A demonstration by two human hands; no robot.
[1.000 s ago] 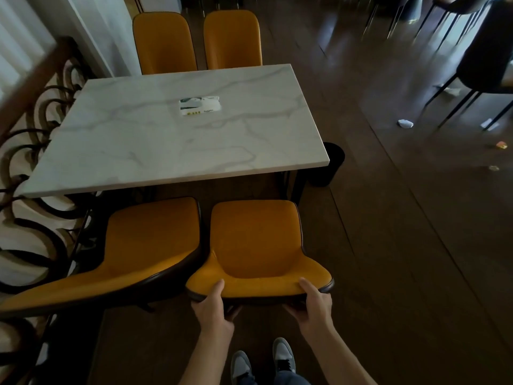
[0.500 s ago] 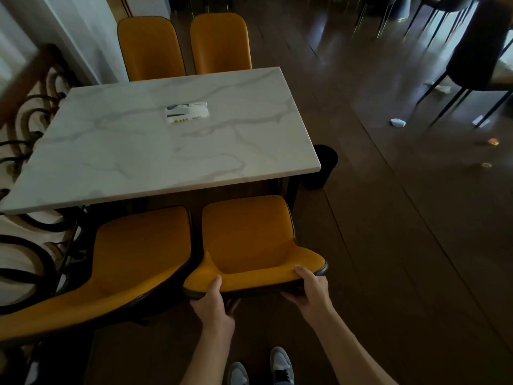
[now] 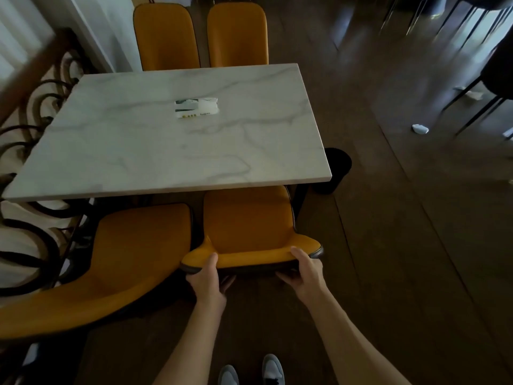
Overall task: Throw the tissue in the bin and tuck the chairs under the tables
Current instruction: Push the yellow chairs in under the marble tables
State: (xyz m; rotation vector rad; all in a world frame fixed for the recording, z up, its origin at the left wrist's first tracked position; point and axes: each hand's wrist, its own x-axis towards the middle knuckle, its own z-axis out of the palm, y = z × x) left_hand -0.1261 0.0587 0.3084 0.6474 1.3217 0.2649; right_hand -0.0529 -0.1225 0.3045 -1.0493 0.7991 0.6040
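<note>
Both hands grip the top edge of an orange chair (image 3: 247,220) at the near side of the marble table (image 3: 172,140): the left hand (image 3: 206,282) closes on the left part of the backrest with its thumb on the orange front, and the right hand (image 3: 306,273) closes on the right part, thumb on top and fingers curled behind. The chair's seat front sits under the table's near edge, close to the table's dark leg. The upholstery is smooth and mustard-orange with a dark shell and dark trim round the rim.

A second orange chair (image 3: 125,259) stands just left of it, also on the near side, with its seat front at the table's edge. Two more orange chairs, the left one (image 3: 166,37) and the right one (image 3: 237,34), stand at the table's far side with rounded backs rising above the top.

The tabletop is a white rectangle with grey veins. Near its middle lies a small white and green packet (image 3: 196,107); its print is too blurred to read.

A black round bin (image 3: 334,169) stands on the floor just beside the table's near right corner. A crumpled white tissue (image 3: 420,128) lies on the dark wooden floor well to the right of the table, near thin black chair legs. A curled black railing (image 3: 30,151) runs along the table's left side
</note>
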